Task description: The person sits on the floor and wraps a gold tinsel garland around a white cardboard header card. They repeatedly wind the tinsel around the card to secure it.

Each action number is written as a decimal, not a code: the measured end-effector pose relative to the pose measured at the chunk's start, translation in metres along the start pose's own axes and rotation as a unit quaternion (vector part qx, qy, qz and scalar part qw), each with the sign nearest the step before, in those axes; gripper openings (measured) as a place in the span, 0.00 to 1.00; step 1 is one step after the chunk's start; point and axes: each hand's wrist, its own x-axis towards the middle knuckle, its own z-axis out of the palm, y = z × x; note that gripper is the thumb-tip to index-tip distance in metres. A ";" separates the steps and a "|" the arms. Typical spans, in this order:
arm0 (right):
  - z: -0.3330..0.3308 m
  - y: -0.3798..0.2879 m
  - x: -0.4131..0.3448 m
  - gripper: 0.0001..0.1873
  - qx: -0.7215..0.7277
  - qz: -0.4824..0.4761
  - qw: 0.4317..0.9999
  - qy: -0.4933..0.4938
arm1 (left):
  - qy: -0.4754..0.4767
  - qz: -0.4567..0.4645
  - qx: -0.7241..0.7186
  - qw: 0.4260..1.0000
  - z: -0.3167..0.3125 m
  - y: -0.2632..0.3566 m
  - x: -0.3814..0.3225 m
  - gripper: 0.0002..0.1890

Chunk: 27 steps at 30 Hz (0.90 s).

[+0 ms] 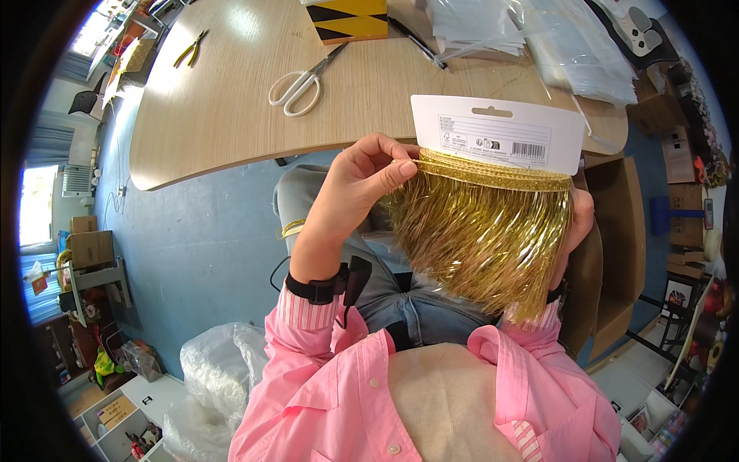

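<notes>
A gold tinsel fringe [479, 242] hangs over my lap from a glittery gold band [496, 178]. Behind the band stands a white header card [499, 130] with a hang slot, printed text and a barcode. My left hand [375, 173] pinches the band's left end between thumb and forefinger. My right hand [580, 216] is at the right edge of the fringe and card, its fingers mostly hidden behind them. White-handled scissors [297, 92] lie on the wooden table [231, 115], their blades pointing away from me.
On the table are yellow-handled pliers [191, 49], a black pen [418, 43], a black-and-yellow striped box [347, 20] and clear plastic bags [571, 52]. An open cardboard box [618, 254] stands at my right. A plastic bag [216, 375] with white contents is at lower left.
</notes>
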 end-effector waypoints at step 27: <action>0.075 0.024 0.020 0.10 -0.550 -0.249 0.792 -0.088 | 0.096 0.050 0.038 0.993 0.028 0.006 -0.007 0.08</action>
